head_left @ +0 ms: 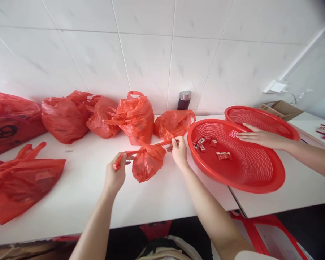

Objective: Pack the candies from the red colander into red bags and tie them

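A small red plastic bag [148,164] sits on the white table [154,202] in front of me, its neck gathered into a twist or knot. My left hand [116,171] is closed around one of its handles, pulled out to the left. On the other side my right hand [179,150] pinches the second handle, stretched to the right. Both handles look taut. What the bag holds is hidden by the plastic. Just behind it stand a taller tied red bag [137,117] and a lower red bag [174,122].
A red colander basket [249,166] with several small packets stands right, another red basket [262,117] behind it. A co-worker's hand [253,136] reaches over the near basket's rim. More red bags [66,117] line the left. A dark flask [184,100] stands against the tiled wall.
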The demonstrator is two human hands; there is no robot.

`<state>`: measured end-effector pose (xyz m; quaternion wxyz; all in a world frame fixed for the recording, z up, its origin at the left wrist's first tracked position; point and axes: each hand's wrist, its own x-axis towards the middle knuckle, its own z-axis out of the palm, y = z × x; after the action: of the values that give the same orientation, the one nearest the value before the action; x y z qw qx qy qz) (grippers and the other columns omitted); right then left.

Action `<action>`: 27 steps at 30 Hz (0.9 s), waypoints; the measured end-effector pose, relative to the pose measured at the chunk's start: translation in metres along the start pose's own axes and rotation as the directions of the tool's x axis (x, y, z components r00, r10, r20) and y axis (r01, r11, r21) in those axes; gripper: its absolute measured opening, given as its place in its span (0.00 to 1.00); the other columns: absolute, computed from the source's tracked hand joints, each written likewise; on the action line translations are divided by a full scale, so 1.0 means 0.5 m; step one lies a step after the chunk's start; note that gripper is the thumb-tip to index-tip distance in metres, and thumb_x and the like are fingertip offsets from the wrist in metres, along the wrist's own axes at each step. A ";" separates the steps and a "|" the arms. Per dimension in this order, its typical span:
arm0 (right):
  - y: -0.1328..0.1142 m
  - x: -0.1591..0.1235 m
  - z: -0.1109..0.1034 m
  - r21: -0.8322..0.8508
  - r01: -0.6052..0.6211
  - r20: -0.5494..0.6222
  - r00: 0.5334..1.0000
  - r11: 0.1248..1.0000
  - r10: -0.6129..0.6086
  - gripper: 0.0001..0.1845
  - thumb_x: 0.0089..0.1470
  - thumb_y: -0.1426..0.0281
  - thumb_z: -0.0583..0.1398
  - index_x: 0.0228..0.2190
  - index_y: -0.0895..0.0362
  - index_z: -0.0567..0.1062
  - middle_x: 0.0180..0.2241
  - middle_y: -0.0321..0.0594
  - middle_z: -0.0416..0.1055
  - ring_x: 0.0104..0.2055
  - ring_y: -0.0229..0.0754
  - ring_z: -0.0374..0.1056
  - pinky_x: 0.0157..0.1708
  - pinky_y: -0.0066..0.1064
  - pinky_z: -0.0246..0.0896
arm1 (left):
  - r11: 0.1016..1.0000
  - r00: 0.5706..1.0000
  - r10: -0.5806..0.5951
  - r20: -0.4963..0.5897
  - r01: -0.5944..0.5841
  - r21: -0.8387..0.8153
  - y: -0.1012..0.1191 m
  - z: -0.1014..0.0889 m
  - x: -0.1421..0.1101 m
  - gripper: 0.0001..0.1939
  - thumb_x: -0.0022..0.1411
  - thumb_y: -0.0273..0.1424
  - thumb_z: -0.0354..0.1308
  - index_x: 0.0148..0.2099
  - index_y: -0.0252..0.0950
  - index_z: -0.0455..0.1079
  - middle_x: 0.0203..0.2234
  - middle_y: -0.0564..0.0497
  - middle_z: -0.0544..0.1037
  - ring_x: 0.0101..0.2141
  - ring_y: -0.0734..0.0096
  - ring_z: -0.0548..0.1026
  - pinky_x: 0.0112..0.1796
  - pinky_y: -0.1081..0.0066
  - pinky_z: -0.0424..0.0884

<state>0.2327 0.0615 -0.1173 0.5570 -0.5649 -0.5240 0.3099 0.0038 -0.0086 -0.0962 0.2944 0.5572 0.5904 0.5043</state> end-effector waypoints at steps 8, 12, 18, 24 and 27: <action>-0.016 -0.058 0.079 -0.281 0.190 0.179 0.973 0.941 -0.143 0.11 0.62 0.59 0.47 0.37 0.51 0.64 0.32 0.39 0.70 0.34 0.46 0.68 0.35 0.33 0.57 | 0.988 0.975 0.043 -0.216 -0.009 0.157 -0.022 0.141 -0.035 0.15 0.69 0.42 0.40 0.43 0.41 0.62 0.41 0.46 0.72 0.42 0.62 0.73 0.42 0.64 0.70; -0.004 -0.062 0.071 -0.350 0.222 0.264 0.955 0.910 -0.132 0.11 0.61 0.60 0.48 0.37 0.51 0.66 0.29 0.39 0.72 0.31 0.47 0.68 0.32 0.32 0.55 | 0.950 0.988 0.107 -0.111 -0.069 0.304 -0.055 0.135 -0.014 0.10 0.67 0.37 0.43 0.42 0.41 0.64 0.45 0.44 0.70 0.42 0.60 0.72 0.42 0.62 0.67; -0.015 -0.028 0.025 -0.386 0.199 0.236 0.965 0.901 -0.112 0.10 0.62 0.62 0.48 0.36 0.52 0.65 0.35 0.40 0.74 0.37 0.46 0.70 0.35 0.32 0.57 | 0.898 0.978 0.141 0.156 -0.193 0.396 -0.096 0.059 0.035 0.11 0.59 0.27 0.47 0.43 0.42 0.65 0.38 0.50 0.77 0.35 0.64 0.74 0.38 0.68 0.66; -0.010 -0.017 -0.003 -0.582 0.144 0.289 0.957 0.800 0.038 0.06 0.61 0.64 0.51 0.36 0.51 0.67 0.37 0.37 0.75 0.37 0.42 0.70 0.32 0.28 0.56 | 0.861 0.966 0.083 0.243 -0.193 0.471 -0.123 0.024 0.051 0.11 0.61 0.29 0.44 0.43 0.43 0.65 0.35 0.52 0.79 0.33 0.67 0.75 0.35 0.73 0.66; 0.017 -0.001 0.010 -0.662 0.118 0.255 0.964 0.741 0.074 0.06 0.61 0.65 0.52 0.37 0.52 0.68 0.38 0.38 0.76 0.38 0.43 0.71 0.31 0.29 0.55 | 0.822 0.964 0.023 0.266 -0.170 0.544 -0.129 0.030 0.065 0.11 0.62 0.29 0.44 0.43 0.44 0.65 0.32 0.52 0.79 0.30 0.66 0.75 0.32 0.72 0.64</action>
<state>0.2298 0.0638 -0.1264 0.2447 -0.6745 -0.6764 0.1664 -0.0126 0.0346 -0.1534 0.1624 0.7067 0.6420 0.2491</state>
